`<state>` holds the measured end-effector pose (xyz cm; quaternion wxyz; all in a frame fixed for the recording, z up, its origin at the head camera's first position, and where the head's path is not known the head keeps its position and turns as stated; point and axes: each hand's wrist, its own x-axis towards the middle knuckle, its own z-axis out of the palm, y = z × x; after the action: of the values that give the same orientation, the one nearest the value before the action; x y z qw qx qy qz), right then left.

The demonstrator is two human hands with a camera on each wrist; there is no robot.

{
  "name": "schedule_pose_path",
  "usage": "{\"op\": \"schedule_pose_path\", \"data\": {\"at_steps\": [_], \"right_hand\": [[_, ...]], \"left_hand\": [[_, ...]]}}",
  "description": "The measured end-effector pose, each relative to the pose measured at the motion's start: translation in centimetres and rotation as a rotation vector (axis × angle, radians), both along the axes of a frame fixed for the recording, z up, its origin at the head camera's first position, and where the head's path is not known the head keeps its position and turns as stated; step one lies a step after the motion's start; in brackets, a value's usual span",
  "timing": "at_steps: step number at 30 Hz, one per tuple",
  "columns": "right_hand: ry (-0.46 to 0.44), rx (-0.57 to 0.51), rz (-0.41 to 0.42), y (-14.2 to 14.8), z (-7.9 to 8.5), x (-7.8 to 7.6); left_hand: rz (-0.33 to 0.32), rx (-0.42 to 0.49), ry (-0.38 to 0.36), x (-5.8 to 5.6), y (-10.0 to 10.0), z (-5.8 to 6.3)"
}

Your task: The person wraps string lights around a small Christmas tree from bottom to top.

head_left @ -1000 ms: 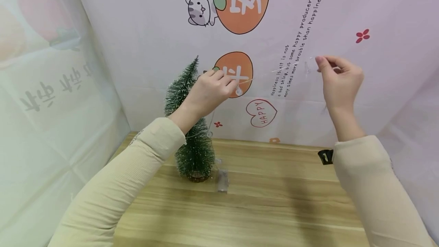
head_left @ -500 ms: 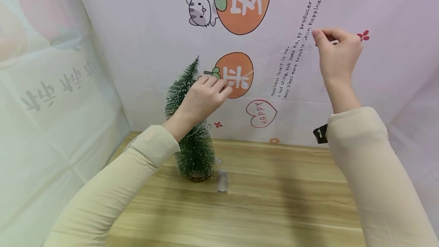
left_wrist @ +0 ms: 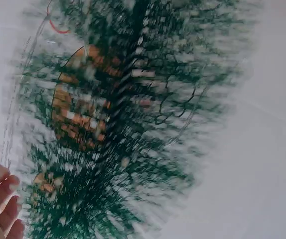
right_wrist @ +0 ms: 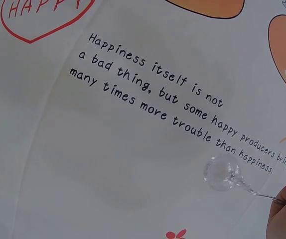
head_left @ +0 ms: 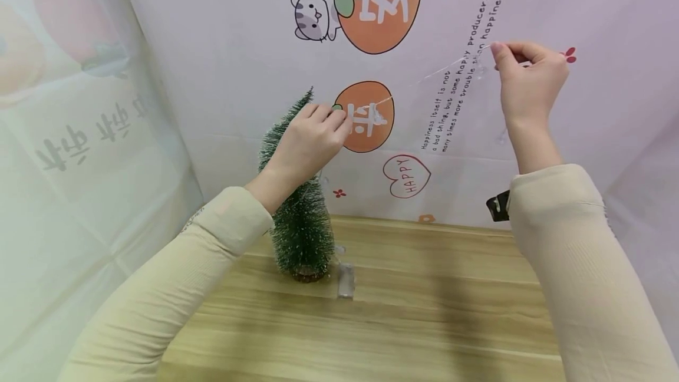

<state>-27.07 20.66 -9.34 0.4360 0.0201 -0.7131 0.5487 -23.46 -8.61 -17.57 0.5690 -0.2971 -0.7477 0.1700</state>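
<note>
A clear string light spans the air between the two hands, with a small round bulb (head_left: 376, 115) hanging near the left one. The left hand (head_left: 315, 137) pinches its cord in front of the upper part of a small green tree (head_left: 302, 234). Higher and farther right, the right hand (head_left: 532, 81) pinches the cord between thumb and forefinger. A clear bulb (right_wrist: 221, 173) dangles beside that hand in the right wrist view. In the left wrist view the left hand's fingers (left_wrist: 6, 191) show at the lower left, with the tree's bristly branches (left_wrist: 108, 124) beside them.
Beside the tree's base, a small clear box (head_left: 346, 280) lies on the wooden table (head_left: 398, 329). A printed white cloth (head_left: 239, 34) hangs behind, with more cloth (head_left: 69, 223) at the left. A black band (head_left: 498, 206) shows by the right sleeve.
The right hand has risen, drawing the string light upward. The left hand has shifted slightly left, closer across the tree's upper part. The box stays where it was.
</note>
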Motion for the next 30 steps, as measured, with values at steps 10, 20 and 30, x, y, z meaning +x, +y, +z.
{"op": "schedule_pose_path", "data": {"at_steps": [10, 20, 30], "right_hand": [[0.002, -0.036, 0.023, 1.0, -0.8, 0.4], [-0.012, -0.017, 0.072, 1.7, -1.7, 0.7], [0.02, 0.029, 0.122, 1.1, -1.5, 0.9]], "left_hand": [[0.071, -0.024, -0.203, -0.3, 2.4, 2.1], [0.206, -0.088, -0.325, -1.0, 4.9, 2.9], [0.156, 0.032, -0.633, -1.1, 8.8, 2.2]]}}
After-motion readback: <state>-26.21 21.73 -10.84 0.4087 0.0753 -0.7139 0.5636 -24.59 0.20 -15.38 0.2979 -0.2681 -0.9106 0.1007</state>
